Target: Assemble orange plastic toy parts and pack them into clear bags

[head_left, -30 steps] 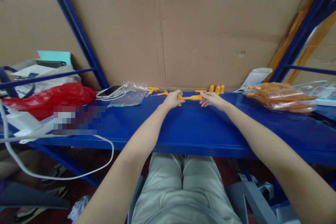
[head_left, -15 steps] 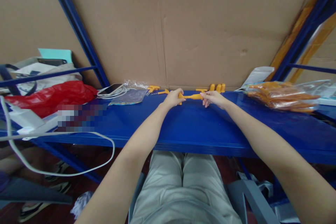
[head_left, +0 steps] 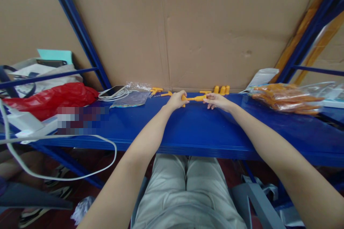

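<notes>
My left hand (head_left: 176, 101) is closed around the crossbar end of a yellow T-handled piece with a spiral shaft (head_left: 190, 99). From there the shaft points to the right and enters a smooth yellow sleeve (head_left: 199, 98). The sleeve's right end is pinched between the thumb and fingertips of my right hand (head_left: 216, 101), with the other fingers curled below. Both hands are just above the blue shelf, near its back. To the left lie yellow T-shaped pieces (head_left: 156, 90) with dark spiral parts; beyond my right hand lies another yellow T-shaped piece (head_left: 205, 92).
Several yellow caps (head_left: 222, 90) stand at the cardboard back wall (head_left: 204, 35). Clear bags of orange-yellow pieces (head_left: 287, 98) lie right on the blue shelf (head_left: 199, 128). Leftward are a clear bag (head_left: 131, 99), white cable (head_left: 114, 94), red bag (head_left: 61, 98) and a power strip (head_left: 34, 128).
Both hands keep their hold on the yellow piece and sleeve. The right fingers have shifted very slightly; the whole view has moved a little.
</notes>
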### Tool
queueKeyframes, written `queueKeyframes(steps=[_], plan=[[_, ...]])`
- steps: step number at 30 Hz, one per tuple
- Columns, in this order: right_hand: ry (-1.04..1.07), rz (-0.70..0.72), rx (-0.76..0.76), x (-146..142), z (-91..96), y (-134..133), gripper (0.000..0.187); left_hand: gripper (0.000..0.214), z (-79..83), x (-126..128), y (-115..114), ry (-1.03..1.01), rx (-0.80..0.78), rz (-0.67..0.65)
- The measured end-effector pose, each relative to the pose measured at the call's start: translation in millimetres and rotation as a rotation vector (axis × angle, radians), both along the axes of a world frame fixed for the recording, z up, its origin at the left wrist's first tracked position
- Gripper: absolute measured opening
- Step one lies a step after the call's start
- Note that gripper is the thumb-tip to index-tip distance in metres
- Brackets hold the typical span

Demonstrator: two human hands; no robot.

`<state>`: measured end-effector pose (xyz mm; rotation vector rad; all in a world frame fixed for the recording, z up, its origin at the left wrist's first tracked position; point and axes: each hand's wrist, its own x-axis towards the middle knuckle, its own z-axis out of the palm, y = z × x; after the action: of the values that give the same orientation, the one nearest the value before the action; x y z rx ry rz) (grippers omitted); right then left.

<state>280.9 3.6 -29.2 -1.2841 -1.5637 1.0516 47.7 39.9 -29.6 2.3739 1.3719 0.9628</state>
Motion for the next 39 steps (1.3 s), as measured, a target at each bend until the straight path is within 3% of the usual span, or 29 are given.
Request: queueKeyframes(steps=[6,13,16,32,39], plan=[[-0.056,0.023,0.068,1.3,-2.4,4.1,0.009,0.025,-0.9,-0.2,0.9,0.010,0.018,0.003],[-0.126,0.022,0.059,-2.6,0.9,1.8,0.037,0.026,-1.0,1.1,0.2,0.045,0.068,0.009],[-0.104,0.013,0.047,-4.1,1.5,0.3,0.040,0.027,-1.8,1.2,0.4,0.032,0.067,0.012],[0.122,-0.080,-0.198,-11.0,3.9,0.3,0.042,0.026,0.1,3.9,0.4,0.000,0.093,0.001],[0.253,-0.102,-0.300,-15.3,13.3,-5.7,0.044,0.024,1.5,6.5,0.7,0.008,0.223,-0.019]])
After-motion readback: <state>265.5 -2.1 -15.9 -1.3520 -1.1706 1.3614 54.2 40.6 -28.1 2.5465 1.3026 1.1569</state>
